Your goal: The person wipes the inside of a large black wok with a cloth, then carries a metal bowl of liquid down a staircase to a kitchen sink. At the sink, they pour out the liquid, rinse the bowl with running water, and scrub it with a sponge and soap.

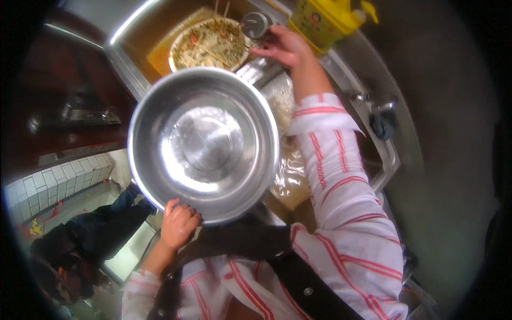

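My left hand grips the near rim of a large round stainless steel basin, tilted so that I look into its shiny inside. Only a wet sheen shows in it. My right hand reaches over the double sink, thumb spread from the fingers. Its fingers are at a small round metal-rimmed object; whether they hold it is unclear. Left of that hand, a white bowl is full of food scraps with chopsticks among them. The basin hides part of the sink divider.
A yellow pump container stands on the sink's right rim. The near sink compartment holds clear plastic in brownish water. A tap is at the right edge. Lower left, a person in dark clothes is near a white brick-patterned wall.
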Action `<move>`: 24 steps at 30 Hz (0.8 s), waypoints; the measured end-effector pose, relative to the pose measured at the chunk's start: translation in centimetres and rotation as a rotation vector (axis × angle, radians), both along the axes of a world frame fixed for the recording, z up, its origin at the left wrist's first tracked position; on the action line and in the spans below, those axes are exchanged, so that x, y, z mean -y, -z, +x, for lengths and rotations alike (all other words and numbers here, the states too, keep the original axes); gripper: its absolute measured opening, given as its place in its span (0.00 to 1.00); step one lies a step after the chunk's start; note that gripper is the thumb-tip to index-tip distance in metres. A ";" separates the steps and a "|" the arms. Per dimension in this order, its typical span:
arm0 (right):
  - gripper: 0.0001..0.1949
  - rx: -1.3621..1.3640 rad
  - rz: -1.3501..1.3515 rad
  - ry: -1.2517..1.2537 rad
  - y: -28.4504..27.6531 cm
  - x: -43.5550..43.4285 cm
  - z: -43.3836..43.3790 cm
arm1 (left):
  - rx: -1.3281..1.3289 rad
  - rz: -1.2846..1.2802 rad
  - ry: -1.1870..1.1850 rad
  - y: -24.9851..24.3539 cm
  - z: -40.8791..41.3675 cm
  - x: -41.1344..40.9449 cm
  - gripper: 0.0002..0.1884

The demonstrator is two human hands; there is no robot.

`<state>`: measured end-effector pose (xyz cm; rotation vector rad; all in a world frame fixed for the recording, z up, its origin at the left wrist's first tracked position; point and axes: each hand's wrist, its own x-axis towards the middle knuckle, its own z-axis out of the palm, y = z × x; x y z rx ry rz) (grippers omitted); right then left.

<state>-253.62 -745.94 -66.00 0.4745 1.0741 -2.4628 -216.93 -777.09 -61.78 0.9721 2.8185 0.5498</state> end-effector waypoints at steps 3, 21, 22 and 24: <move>0.05 -0.131 0.083 -0.020 1.8 -7.0 7.9 | 0.000 0.004 0.008 0.7 -0.1 -0.4 0.08; 0.21 -0.008 1.853 -0.914 26.7 -7.2 30.0 | 0.036 -0.093 0.069 0.7 -0.6 -1.6 0.14; 0.21 -0.017 1.854 -0.913 27.0 -7.3 29.9 | 0.041 -0.097 0.072 0.7 -0.7 -1.7 0.14; 0.20 -0.044 1.849 -0.911 27.2 -7.5 29.6 | 0.050 -0.092 0.075 0.6 -0.7 -1.7 0.16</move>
